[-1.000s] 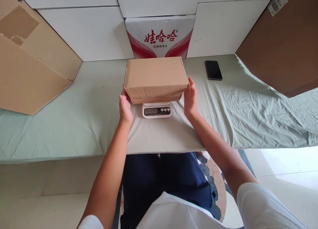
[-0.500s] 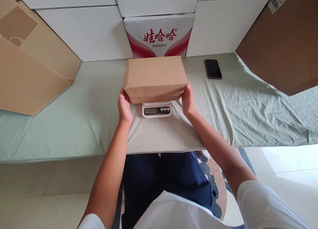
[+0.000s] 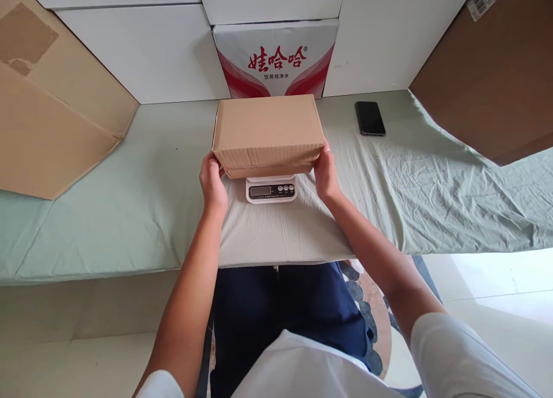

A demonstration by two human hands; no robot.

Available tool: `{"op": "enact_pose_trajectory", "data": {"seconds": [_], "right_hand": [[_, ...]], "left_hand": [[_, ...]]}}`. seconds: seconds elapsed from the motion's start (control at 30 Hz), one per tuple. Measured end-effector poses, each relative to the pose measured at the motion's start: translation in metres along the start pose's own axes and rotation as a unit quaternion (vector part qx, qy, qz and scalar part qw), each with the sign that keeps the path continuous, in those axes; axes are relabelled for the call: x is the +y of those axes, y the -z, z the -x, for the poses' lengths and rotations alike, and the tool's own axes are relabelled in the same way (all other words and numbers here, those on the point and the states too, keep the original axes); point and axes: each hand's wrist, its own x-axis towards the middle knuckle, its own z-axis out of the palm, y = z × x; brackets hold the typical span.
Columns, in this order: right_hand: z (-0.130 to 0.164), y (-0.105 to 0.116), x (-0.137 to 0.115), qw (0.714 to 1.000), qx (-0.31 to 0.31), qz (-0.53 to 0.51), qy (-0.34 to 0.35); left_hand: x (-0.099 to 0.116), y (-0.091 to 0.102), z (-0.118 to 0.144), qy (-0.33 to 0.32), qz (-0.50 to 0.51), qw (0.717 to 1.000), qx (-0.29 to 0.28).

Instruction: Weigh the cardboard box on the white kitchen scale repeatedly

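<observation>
A brown cardboard box [image 3: 268, 124] is over a small white digital scale [image 3: 271, 190], covering the scale's rear part. Only the scale's front, with its display and several buttons, shows below the box. At the box's left end, my left hand [image 3: 213, 182] is closed around the lower corner. My right hand [image 3: 325, 170] grips the opposite end in the same way. Some fingertips of both hands are hidden behind the box. Whether the box rests fully on the scale I cannot tell.
A black phone [image 3: 370, 118] lies on the green cloth [image 3: 173, 213] to the right. Large cardboard cartons stand at the left [image 3: 64, 121] and right [image 3: 484, 81]. Behind the box are white panels and a white-and-red printed carton [image 3: 276, 58].
The whole view has shifted very slightly. Both hands keep the same hold on the box, and the box stays over the scale.
</observation>
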Motion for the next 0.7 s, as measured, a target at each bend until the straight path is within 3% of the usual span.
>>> {"op": "enact_pose_trajectory", "data": {"seconds": [0.3,0.43,0.7], "right_hand": [[0.0,0.001,0.0,1.0,0.004,-0.002,0.006],[0.004,-0.006,-0.01,1.0,-0.002,0.001,0.021],[0.014,-0.021,-0.019,1.0,0.022,0.008,0.016]], "left_hand": [[0.007,0.001,0.003,-0.036,-0.045,0.997,0.045],[0.012,0.0,0.011,-0.081,-0.053,0.995,0.022],[0.011,-0.007,0.013,-0.084,-0.039,0.996,-0.016]]}}
